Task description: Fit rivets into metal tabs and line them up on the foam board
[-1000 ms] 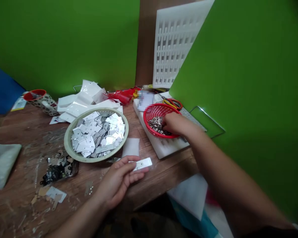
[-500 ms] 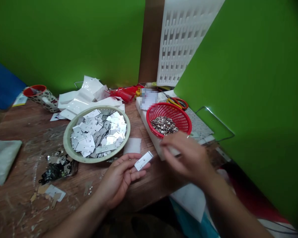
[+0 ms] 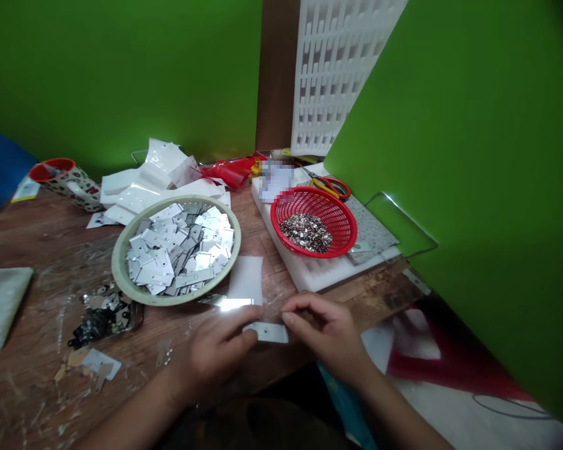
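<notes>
A small flat metal plate (image 3: 272, 332) with a hole in its middle is pinched between the thumb and fingers of my left hand (image 3: 218, 347), low over the table's front edge. My right hand (image 3: 331, 331) is at the plate's right end, thumb and forefinger closed together. Whatever those fingertips hold is too small to make out. Left of my hands stands a pale round basin (image 3: 119, 269) heaped with similar metal plates (image 3: 182, 247). Beyond my right hand a red plastic basket (image 3: 340, 219) holds a pile of small shiny metal pieces (image 3: 307, 232).
A white board (image 3: 309, 275) lies under the red basket, with scissors (image 3: 333, 187) behind it. A patterned mug (image 3: 82, 190) and white wrappers (image 3: 145, 187) are at the back left. Dark metal parts (image 3: 103, 315) lie left. Green panels (image 3: 122, 75) enclose the table.
My right hand has come back from beside the red basket to the plate. My left hand has turned over, bringing the plate lower and more level. The view has shifted slightly.
</notes>
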{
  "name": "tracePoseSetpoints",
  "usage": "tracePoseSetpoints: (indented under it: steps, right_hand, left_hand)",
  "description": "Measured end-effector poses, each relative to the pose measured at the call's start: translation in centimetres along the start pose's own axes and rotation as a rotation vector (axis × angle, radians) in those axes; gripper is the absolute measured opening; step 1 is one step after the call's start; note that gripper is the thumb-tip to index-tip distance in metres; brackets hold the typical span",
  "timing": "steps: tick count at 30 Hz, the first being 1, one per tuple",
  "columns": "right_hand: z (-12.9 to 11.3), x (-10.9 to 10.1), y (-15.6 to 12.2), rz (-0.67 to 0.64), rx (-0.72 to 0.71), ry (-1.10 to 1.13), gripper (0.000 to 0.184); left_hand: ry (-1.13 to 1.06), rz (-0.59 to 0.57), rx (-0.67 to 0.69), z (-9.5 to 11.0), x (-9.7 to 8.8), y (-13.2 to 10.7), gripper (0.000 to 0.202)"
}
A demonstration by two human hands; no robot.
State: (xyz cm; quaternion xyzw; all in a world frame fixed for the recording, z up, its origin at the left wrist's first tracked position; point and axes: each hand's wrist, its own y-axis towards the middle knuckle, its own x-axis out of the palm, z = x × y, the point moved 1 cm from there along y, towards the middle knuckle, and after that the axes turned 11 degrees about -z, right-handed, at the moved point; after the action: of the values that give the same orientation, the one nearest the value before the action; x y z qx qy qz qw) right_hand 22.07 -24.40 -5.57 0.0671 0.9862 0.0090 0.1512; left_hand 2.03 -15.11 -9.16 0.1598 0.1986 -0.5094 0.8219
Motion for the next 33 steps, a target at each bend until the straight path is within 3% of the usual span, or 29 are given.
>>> tracePoseSetpoints:
  steps: [3, 6, 9, 14, 18, 21, 24, 29, 33]
  right_hand:
    - [-0.8, 0.5, 0.0, -0.148, -0.212, -0.192, 0.012]
    - [-1.4, 0.6, 0.2, -0.222, -0.333, -0.402, 0.014]
    - [-2.0, 0.5, 0.2, -0.271, -0.399, -0.552, 0.016]
    - [-2.4, 0.4, -0.3, -0.347, -0.445, -0.722, 0.023]
    - [-2.1, 0.4, -0.6, -0.354, -0.454, -0.731, 0.028]
    - [-1.3, 0.6, -0.7, -0.372, -0.447, -0.690, 0.027]
    - [-0.2, 1.3, -1.2, -0.387, -0.399, -0.599, 0.025]
    - [1.3, 3.7, -2.5, -0.362, -0.159, -0.470, 0.011]
    - [1.9, 4.2, -2.9, -0.299, 0.026, -0.453, 0.001]
  left_hand:
    - [0.075, 0.070, 0.061, -1.1, 0.1, -0.5, 0.029]
    - [0.113, 0.113, 0.125, -1.2, 0.2, -0.6, 0.020]
    - [0.214, 0.136, 0.207, -0.8, 0.2, -0.8, 0.025]
    - [0.322, 0.163, 0.348, -0.5, -0.1, -1.2, 0.058]
    - [0.311, 0.177, 0.335, -0.2, -0.3, -0.8, 0.054]
    - [0.241, 0.120, 0.257, 0.6, 0.0, -0.3, 0.041]
    - [0.078, 0.022, 0.073, 1.3, 0.8, -0.5, 0.029]
    - [-0.062, -0.073, -0.234, 1.3, 2.5, -1.6, 0.020]
    - [-0.061, -0.122, -0.322, 1.1, 2.8, -1.4, 0.017]
